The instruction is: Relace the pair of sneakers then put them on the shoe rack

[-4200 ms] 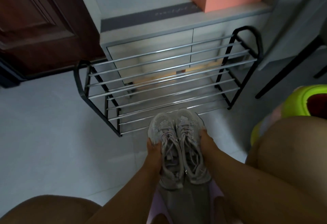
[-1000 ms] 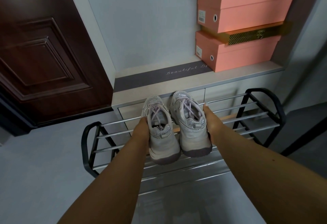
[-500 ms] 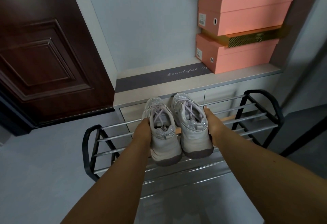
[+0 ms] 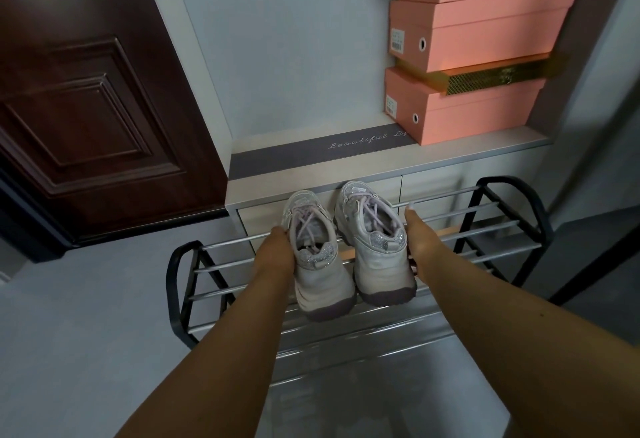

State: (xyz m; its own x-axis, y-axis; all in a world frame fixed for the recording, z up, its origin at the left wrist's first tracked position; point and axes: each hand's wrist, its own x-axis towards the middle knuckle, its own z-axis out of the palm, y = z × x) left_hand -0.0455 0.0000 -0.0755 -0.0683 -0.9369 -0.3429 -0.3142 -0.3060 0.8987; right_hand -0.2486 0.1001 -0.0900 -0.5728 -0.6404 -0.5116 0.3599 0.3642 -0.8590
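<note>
**Sneakers on the top rails, one hand at each outer side**

Sneakers side by side on the top tier of the shoe rack (image 4: 498,195), toes toward 12 o'clock, heels toward 6 o'clock, long axes nearly parallel and crossing the rails. Laces threaded and drawn up on both.

From the left: left hand (image 4: 275,252) against the outer side of the left sneaker (image 4: 317,257), at 9 o'clock from it, fingers curled round the collar edge, seemingly in a grip. Heel of this shoe past the front rail, a little nearer to the body than its neighbour. Then the right sneaker (image 4: 375,243), just beside the first, narrow gap between them, set a little deeper toward 12 o'clock. Then the right hand (image 4: 420,242) at 3 o'clock from that shoe, fingers straight and laid flat along its side, one fingertip up near the laces; pressing, not pinching.

Each hand equally close to its own shoe; neither reaching across.

Judged as the last step: placing nearly done. Next move probably a short push along the 6-to-12 line, to bring the overhanging left heel level, then both hands off outward toward 9 and 3. Risk: soles on thin round rails, so a sideways pull on release could tip a shoe between them.

Beyond, at 1 o'clock, pink boxes (image 4: 485,39) stacked on a cabinet ledge (image 4: 277,179); dark door (image 4: 86,108) at 10 o'clock.
</note>
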